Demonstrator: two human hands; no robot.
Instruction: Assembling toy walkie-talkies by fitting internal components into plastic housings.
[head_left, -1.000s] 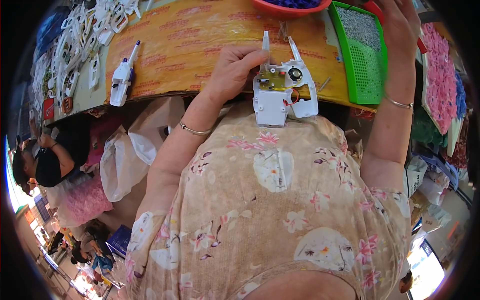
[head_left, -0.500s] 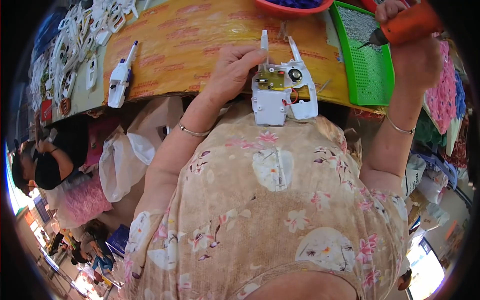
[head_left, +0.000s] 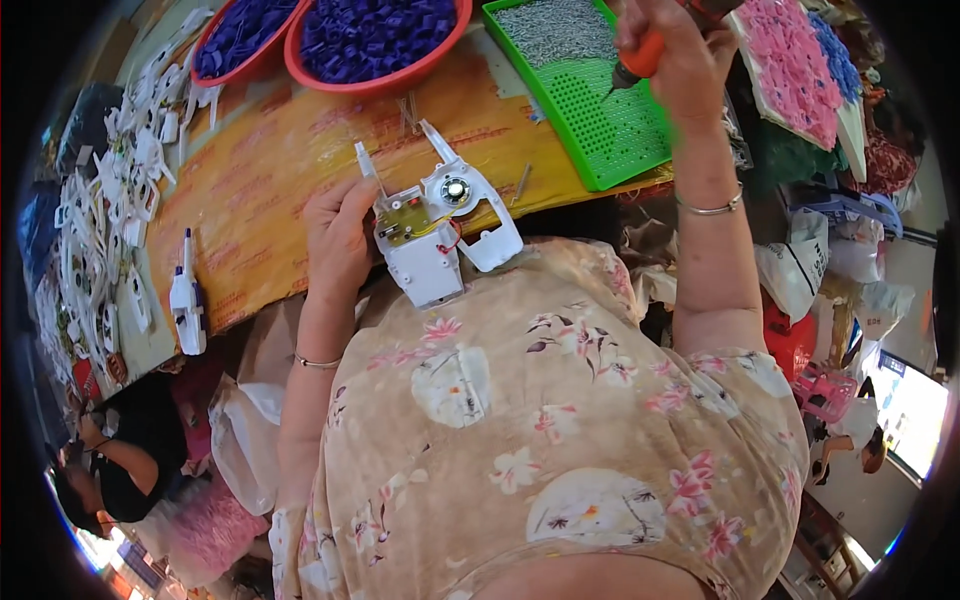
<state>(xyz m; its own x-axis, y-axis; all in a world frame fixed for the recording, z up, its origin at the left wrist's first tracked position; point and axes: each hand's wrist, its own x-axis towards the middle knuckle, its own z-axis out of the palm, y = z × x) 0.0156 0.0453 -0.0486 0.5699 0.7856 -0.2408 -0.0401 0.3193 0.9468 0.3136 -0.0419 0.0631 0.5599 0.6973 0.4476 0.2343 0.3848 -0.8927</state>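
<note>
My left hand (head_left: 340, 230) grips the left edge of an opened white plastic casing (head_left: 425, 272) at the table's front edge, its lower part against my dress. Inside it are a green circuit board (head_left: 405, 220), red and yellow wires and a round speaker (head_left: 456, 190) in the right half. My right hand (head_left: 685, 60) is closed around an orange electric screwdriver (head_left: 642, 58). Its thin bit points down over the holes of a green tray (head_left: 625, 165); I cannot tell whether the bit touches. Small silver screws (head_left: 560, 30) fill the tray's far part.
Two red bowls (head_left: 380, 85) of purple plastic parts stand at the back. White casing parts (head_left: 100, 240) are heaped at the left, near an assembled white-and-purple piece (head_left: 187, 305). Pink parts (head_left: 790, 70) lie at the far right. Another person (head_left: 130, 450) sits at the left.
The view has swung, bringing the purple-filled bowls further in. My right hand has brought the screwdriver over the tray's perforated part. My left hand keeps its hold on the casing.
</note>
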